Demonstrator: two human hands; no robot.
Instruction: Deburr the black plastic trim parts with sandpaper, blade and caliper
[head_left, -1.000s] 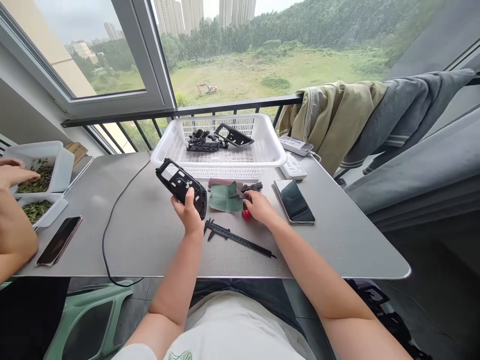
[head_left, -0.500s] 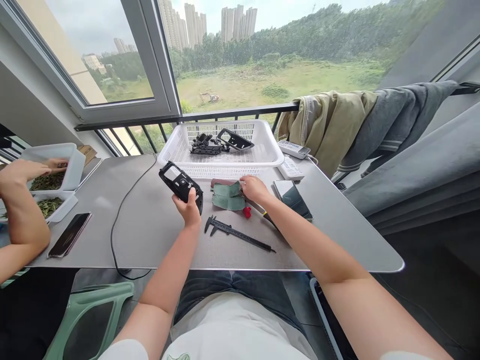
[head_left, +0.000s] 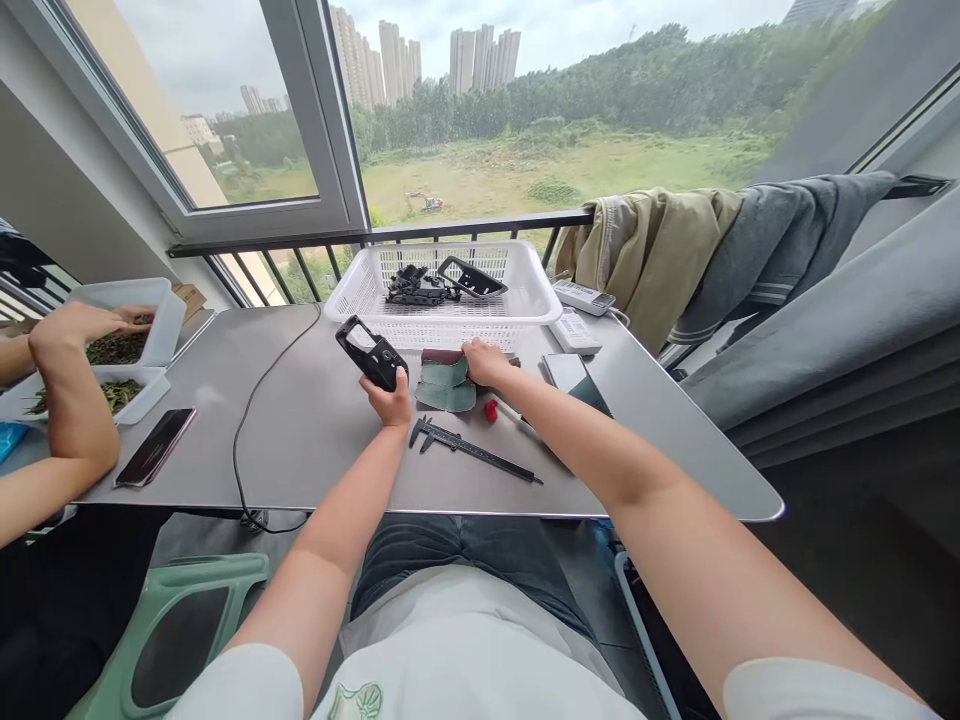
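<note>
My left hand [head_left: 390, 400] grips a black plastic housing [head_left: 371, 355] with a rectangular window and small cut-outs, tilted above the table. The thumb lies over its lower right end. My right hand [head_left: 486, 362] has its fingers closed at the upper right edge of a creased green sheet [head_left: 446, 385] with a reddish-brown part behind it, like sandpaper. The fingertips are partly hidden. A black caliper [head_left: 476, 450] lies in front of the sheet. Beside my right forearm are a small red piece [head_left: 491, 410] and a thin tool [head_left: 514, 412], partly covered by that arm.
A white basket [head_left: 442, 332] at the back holds black plastic parts [head_left: 472, 278]. A dark flat device [head_left: 581, 380] and white boxes [head_left: 576, 333] lie right. Leftward are a cable [head_left: 251, 410], a phone [head_left: 156, 447] and another person's arm [head_left: 79, 400] at tubs of leaves [head_left: 150, 395].
The black housing has turned and tipped in my left hand. My right hand stays at the sheet's edge, where more of the reddish-brown part shows. The camera view has shifted slightly.
</note>
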